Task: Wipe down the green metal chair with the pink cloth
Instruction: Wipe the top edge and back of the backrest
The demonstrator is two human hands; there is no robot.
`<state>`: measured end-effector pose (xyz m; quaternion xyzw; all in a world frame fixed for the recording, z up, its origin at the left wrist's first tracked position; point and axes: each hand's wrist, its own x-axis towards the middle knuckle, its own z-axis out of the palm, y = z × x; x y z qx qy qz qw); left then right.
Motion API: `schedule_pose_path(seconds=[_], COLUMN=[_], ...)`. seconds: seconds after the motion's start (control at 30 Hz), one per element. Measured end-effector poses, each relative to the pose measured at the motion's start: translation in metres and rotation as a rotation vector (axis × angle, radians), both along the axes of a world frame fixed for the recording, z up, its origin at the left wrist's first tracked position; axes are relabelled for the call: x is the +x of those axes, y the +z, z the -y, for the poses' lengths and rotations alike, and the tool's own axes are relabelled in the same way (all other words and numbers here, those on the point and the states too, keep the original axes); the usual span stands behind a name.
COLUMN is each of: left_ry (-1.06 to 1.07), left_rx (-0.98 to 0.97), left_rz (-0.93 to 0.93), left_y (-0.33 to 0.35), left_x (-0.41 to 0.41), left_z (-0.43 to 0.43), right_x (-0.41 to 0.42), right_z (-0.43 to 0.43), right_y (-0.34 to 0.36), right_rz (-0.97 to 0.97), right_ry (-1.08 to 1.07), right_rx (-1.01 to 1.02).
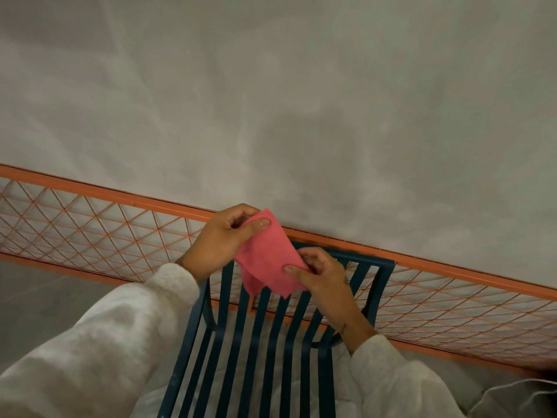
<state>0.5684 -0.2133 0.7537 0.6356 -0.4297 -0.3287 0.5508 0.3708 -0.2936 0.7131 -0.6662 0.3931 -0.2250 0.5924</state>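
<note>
The dark green metal chair [259, 342] with slatted seat and back stands below me at bottom centre, its backrest top bar near the orange railing. Above the backrest I hold the pink cloth [266, 256] stretched between both hands. My left hand [221, 236] pinches its upper corner between thumb and fingers. My right hand [319, 274] pinches its lower right edge. The cloth's lower end hangs loose over the backrest slats; whether it touches them I cannot tell. White fuzzy sleeves cover both forearms.
An orange metal railing [120, 194] with diamond wire mesh runs diagonally just behind the chair. Beyond it rises a grey plaster wall [301, 101]. Grey floor [39, 297] shows at the left, and pale fabric [512, 393] lies at the bottom right.
</note>
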Motion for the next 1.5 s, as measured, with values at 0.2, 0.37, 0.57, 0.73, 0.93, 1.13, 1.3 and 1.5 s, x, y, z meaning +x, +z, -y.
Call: schedule_pose_path(seconds=[0.2,0.37,0.57,0.73,0.93,1.13,1.3,1.5], left_ry=[0.06,0.036,-0.07,-0.063,0.192,0.429,0.465,0.354], left_rx=[0.202,0.221,0.357,0.256,0.171,0.163,0.078,-0.007], left_rz=[-0.345,-0.829,-1.072,-0.994,-0.97,-0.554,-0.021,0.249], left_y=[-0.027,-0.047,-0.078,-0.086,-0.092,-0.103,-0.109,-0.121], left_x=[0.0,-0.006,-0.019,-0.022,-0.005,0.026,0.056,0.072], left_z=[-0.01,-0.028,-0.046,-0.042,-0.035,-0.026,-0.011,0.031], right_x=[0.009,0.021,0.034,0.045,0.055,0.053,0.045,0.039], right_z=[-0.011,-0.019,-0.022,-0.026,-0.032,0.001,0.057,0.113], right_y=[0.005,-0.001,-0.007,-0.019,-0.044,-0.054,-0.049,-0.075], right_rz=[-0.044,0.097,0.182,0.153,0.012,-0.229,-0.362,-0.84], right_ry=[0.188,0.035,-0.039,-0.066,-0.042,-0.041,-0.081,0.166], right_rx=[0.187,0.224,0.279,0.323,0.329,0.074,-0.271,-0.521])
